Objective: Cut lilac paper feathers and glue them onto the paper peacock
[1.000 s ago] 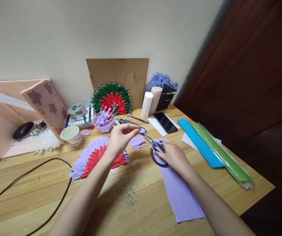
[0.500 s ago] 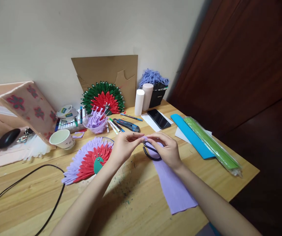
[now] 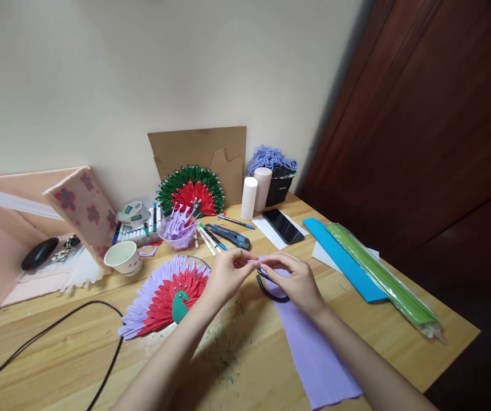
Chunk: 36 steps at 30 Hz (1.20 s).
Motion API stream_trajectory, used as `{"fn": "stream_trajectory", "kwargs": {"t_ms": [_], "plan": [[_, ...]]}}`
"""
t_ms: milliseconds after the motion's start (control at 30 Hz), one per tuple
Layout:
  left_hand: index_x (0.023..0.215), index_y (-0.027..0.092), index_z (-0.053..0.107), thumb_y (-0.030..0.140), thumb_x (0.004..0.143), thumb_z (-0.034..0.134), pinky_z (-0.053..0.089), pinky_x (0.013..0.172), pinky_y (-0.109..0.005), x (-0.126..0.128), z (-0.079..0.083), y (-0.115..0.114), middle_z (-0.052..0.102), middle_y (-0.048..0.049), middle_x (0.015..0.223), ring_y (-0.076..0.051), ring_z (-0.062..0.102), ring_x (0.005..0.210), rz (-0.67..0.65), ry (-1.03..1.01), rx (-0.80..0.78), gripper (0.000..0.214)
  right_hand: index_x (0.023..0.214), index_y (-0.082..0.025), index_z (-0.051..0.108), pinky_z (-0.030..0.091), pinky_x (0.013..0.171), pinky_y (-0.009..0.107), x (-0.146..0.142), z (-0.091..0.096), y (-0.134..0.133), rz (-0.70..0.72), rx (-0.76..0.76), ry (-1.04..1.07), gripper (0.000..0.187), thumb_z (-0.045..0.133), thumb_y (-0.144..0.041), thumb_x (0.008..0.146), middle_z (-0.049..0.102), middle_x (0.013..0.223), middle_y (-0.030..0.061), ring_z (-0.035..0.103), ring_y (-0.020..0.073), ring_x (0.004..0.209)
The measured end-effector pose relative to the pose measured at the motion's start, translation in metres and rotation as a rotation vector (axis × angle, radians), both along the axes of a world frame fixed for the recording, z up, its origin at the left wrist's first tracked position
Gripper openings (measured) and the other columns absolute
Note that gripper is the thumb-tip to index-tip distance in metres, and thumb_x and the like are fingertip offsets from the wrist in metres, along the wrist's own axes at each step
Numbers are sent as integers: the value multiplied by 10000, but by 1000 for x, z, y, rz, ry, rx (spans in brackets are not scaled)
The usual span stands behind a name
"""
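Paper piece (image 3: 259, 261) is pinched by my left hand (image 3: 229, 275) and right hand (image 3: 295, 281) together, presumably for fine control; scissors (image 3: 275, 298) sit beneath my right hand, apparently for quick reach.

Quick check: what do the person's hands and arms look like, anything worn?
The left hand and right hand are ungloved, with no ring visible, though not every finger shows. No watch, bracelet or sleeve shows on the left forearm or right forearm.
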<state>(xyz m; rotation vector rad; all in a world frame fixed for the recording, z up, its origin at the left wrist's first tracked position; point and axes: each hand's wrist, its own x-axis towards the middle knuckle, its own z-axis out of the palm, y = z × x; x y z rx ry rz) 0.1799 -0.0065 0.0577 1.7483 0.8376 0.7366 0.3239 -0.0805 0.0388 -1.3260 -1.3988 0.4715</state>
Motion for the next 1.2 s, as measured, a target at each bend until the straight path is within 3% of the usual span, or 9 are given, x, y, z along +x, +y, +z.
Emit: {"fn": "stream_trajectory", "kwargs": {"t_ms": [367,667,900,1000,1200], "plan": [[723,129,676,332,750,538,416,575,-246,-5,3,2,679,-67,684,-169,593,630,-57,201,129,247,803,-196,610,493,707,303,0,-6,3,15,-45,-100,87,555,-263,813,631,791,39,611,173,729],[568,131,599,303,688,539,394,545,-224,-5,-7,7,568,2,512,-114,511,499,-155,85,-169,219,791,-202,595,487,692,289,-2,-9,4,67,-55,-184,81,516,-191,803,616,761,18,599,161,709],[492,127,569,221,625,531,379,529,-210,-5,-7,8,529,23,468,-80,454,459,-104,77,-391,167,805,-209,592,454,685,296,-2,-12,4,91,-61,-414,132,474,-151,811,596,768,32,569,171,725],[460,132,546,203,615,520,367,508,-208,-2,-8,7,506,28,449,-74,430,443,-73,76,-402,172,807,-209,591,464,698,297,-2,-12,5,99,-85,-362,117,481,-169,814,600,778,31,578,169,733],[479,121,558,242,633,525,336,501,-213,-1,-13,9,512,14,458,-79,428,446,-81,110,-299,199,822,-183,581,494,694,280,-2,-13,8,130,-245,13,119,523,-286,817,630,803,31,620,164,747]]}}
